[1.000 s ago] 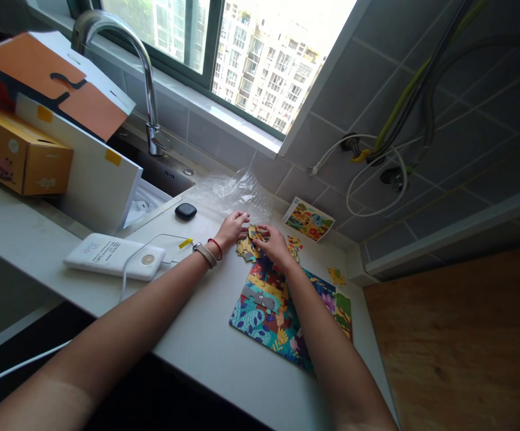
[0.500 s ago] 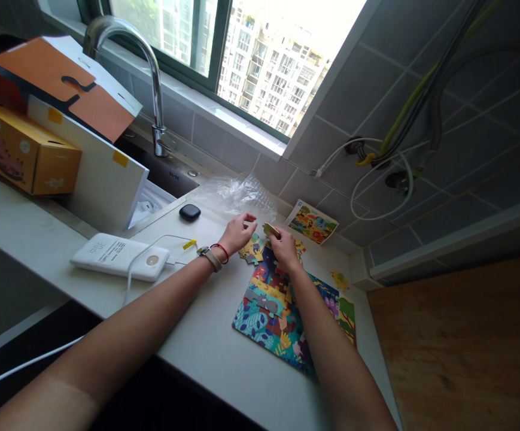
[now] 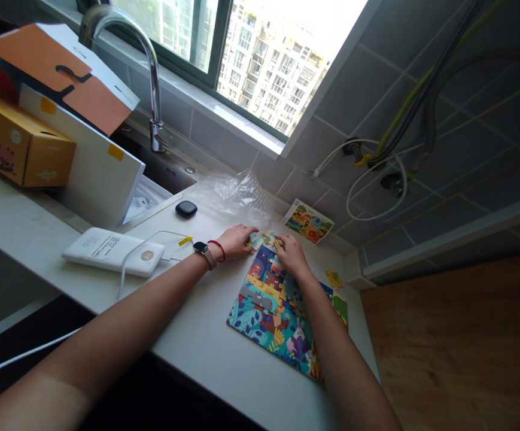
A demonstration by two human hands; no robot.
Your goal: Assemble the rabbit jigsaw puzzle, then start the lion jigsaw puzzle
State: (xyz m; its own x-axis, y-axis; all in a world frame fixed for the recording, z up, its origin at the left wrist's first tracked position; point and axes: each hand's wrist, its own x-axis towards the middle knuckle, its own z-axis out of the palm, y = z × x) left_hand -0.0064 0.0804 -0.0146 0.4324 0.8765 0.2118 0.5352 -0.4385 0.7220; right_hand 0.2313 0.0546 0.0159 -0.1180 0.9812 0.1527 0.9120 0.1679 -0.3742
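A colourful jigsaw puzzle [image 3: 260, 300], partly put together with animals and plants, lies on the white counter. Loose puzzle pieces [image 3: 267, 237] are gathered beyond its far edge. At the left of these pieces is my left hand [image 3: 235, 241], its fingers curled down against a puzzle piece [image 3: 255, 240]. My right hand [image 3: 292, 255] is over the far edge of the puzzle and pinches a small yellowish puzzle piece [image 3: 278, 243]. My right forearm covers the puzzle's right part. A single yellow piece [image 3: 334, 279] lies apart on the right.
A picture card [image 3: 309, 221] leans against the tiled wall. Crumpled clear plastic [image 3: 237, 194] lies behind my left hand. To the left are a black case [image 3: 186, 209], a white power bank [image 3: 113, 251] with a cable, boxes [image 3: 48, 158] and a sink with a tap [image 3: 156, 134].
My left hand has come down onto the loose pieces and its fingers have curled. My right hand has lowered its piece toward the puzzle's far edge. The view has shifted slightly.
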